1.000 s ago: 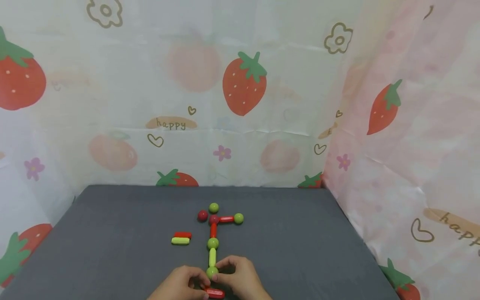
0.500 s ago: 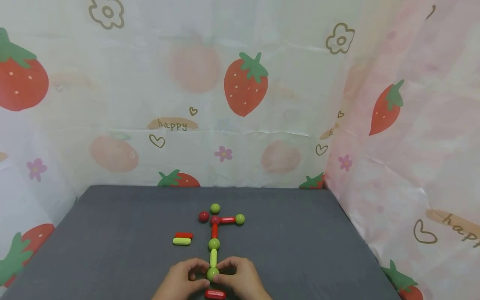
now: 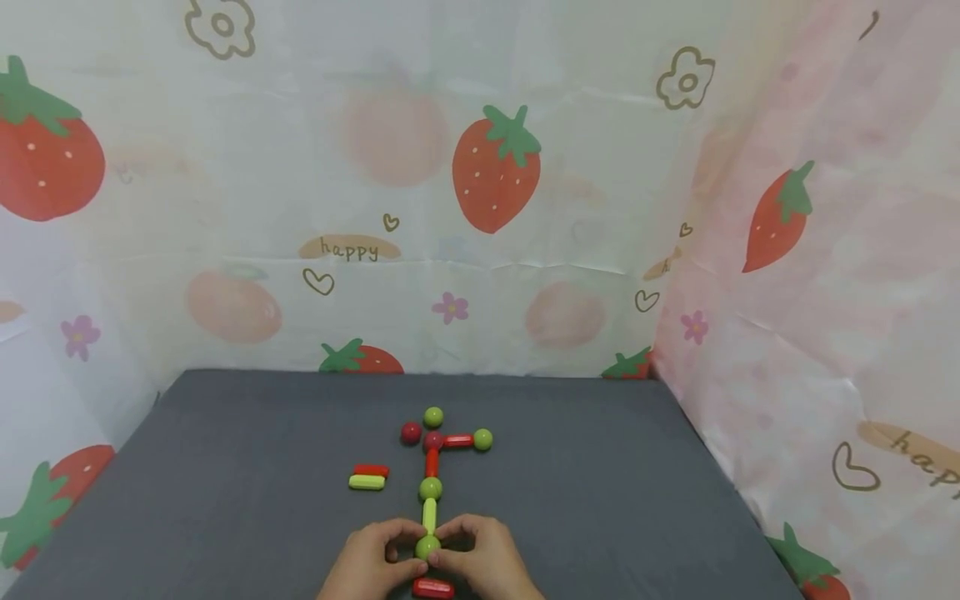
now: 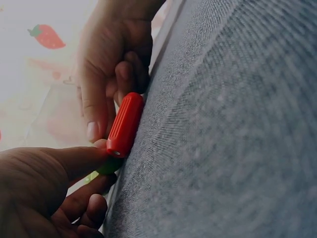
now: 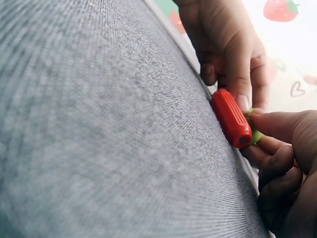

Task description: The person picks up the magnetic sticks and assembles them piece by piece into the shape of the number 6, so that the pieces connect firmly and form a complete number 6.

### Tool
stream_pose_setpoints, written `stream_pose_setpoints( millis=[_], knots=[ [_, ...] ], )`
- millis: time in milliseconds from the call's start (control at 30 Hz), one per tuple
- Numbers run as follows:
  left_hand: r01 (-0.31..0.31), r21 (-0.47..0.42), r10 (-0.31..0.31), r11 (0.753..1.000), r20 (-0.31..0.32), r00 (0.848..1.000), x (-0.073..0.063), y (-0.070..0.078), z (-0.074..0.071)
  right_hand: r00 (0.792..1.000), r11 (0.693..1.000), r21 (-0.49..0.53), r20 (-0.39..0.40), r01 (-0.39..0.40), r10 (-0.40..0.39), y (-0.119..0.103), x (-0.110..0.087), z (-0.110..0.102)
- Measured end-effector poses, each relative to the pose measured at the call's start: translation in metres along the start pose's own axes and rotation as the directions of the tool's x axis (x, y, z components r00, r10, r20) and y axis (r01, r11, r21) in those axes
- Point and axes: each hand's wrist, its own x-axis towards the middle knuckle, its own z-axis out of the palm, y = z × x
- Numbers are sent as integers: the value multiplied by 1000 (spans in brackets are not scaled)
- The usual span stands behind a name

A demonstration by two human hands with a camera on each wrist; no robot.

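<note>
In the head view, a green ball (image 3: pixel 427 547) sits at the near end of a line of magnetic balls and rods on the grey cloth. My left hand (image 3: pixel 373 557) pinches it from the left with thumb and forefinger. From the other side my right hand (image 3: pixel 486 557) pinches the same ball. A light green rod (image 3: pixel 429 515) runs from it to another green ball (image 3: pixel 431 489). Just in front of both hands lies a red ribbed rod (image 3: pixel 433 588), crosswise; in the right wrist view this red rod (image 5: pixel 232 119) partly hides the green ball.
Farther along, a red rod (image 3: pixel 432 463) reaches a red ball (image 3: pixel 433 441), from which another red rod (image 3: pixel 458 440) leads right to a green ball (image 3: pixel 483 439). A loose red ball (image 3: pixel 410 432) and green ball (image 3: pixel 433 417) lie nearby. Left are red (image 3: pixel 371 470) and yellow-green rods (image 3: pixel 367 482).
My left hand has left the near red rod and moved up to the green ball's left side. My right hand has stayed at the ball. The head view has shifted slightly.
</note>
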Motion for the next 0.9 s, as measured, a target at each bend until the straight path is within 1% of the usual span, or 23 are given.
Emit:
stream_pose_setpoints(
  millis=[267,367,500,567,633,767,833,900],
  knots=[
    [15,-1,-15,1000,-5,1000,-1,0,0,999,999,-38,25,34,-33,1,0,-3],
    [13,-6,-13,1000,-1,1000,-1,-1,0,999,997,-71,44,32,-29,1,-2,-8],
    [20,-16,-20,1000,0,1000,-1,-2,-1,997,992,-117,70,52,-44,0,-7,-17],
    [31,-17,-31,999,-4,1000,-1,-2,-1,993,988,-131,97,77,-64,-1,-10,-21],
    [42,-14,-42,999,-8,999,-1,-1,-2,987,986,-135,140,99,-80,0,-13,-23],
    [56,-17,-56,998,-14,998,-1,-1,-2,968,985,-132,238,115,-81,3,-16,-23],
    [55,-22,-55,998,-16,998,-1,-2,-2,960,984,-132,270,120,-80,4,-16,-23],
    [54,-28,-55,998,-18,998,-1,-2,-2,955,987,-123,289,107,-68,5,-16,-23]
  ],
)
